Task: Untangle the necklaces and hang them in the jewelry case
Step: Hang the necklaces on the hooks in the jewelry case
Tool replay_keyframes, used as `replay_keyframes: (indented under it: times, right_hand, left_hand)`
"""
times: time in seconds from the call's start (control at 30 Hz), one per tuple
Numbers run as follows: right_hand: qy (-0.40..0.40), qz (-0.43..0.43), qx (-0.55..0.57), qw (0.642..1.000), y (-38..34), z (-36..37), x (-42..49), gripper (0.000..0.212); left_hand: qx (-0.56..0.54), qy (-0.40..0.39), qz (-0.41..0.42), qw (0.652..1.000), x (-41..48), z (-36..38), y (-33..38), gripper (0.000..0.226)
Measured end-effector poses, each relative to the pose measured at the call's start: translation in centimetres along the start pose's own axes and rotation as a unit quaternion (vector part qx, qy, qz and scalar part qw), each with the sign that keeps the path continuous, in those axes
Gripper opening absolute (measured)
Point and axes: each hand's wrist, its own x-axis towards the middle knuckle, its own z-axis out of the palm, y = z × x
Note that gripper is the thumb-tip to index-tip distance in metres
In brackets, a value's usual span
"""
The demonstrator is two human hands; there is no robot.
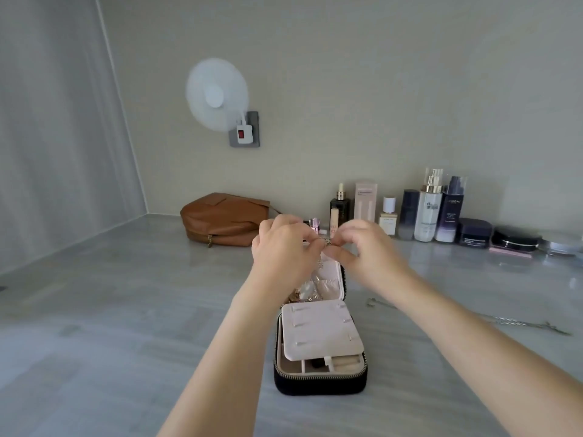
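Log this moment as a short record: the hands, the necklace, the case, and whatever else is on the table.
jewelry case: open on the table, pink flap over its compartments
left hand: pinches the necklace, raised above the case
right hand: pinches the same necklace, close to the left hand
loose chain: lies on the table, right of the case
back of table: brown bag, cosmetic bottles in a row

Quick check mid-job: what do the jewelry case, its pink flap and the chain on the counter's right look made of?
Jewelry case: dark matte shell, likely fabric or faux leather, with a metallic zipper. Pink flap: soft, suede-like lining, no shine. Chain: silver-toned metal, twisted links glinting; exact metal unclear.
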Motion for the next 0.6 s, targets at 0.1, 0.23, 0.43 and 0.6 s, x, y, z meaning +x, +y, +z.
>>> replay_keyframes:
  times: [0.1,0.23,0.43,0.6]
  right_hand:
    - [0.003,-0.006,0.011,1.0,0.1,0.2,0.3,0.021]
    - [-0.021,0.012,0.059,0.998,0.3,0.8,0.2,0.024]
    - [0.055,0.018,0.073,0.996,0.5,1.2,0.0,0.022]
    - [0.087,-0.006,0.015,0.996,0.4,1.6,-0.4,0.03]
  left_hand:
    - [0.018,0.016,-0.003,1.0,0.1,0.8,-0.4,0.022]
    - [0.007,-0.038,-0.029,0.999,0.2,1.7,-1.0,0.026]
    - [0.085,-0.007,0.028,0.996,0.3,1.5,-1.6,0.023]
    - [0.066,0.019,0.07,0.995,0.4,2.1,-2.3,0.026]
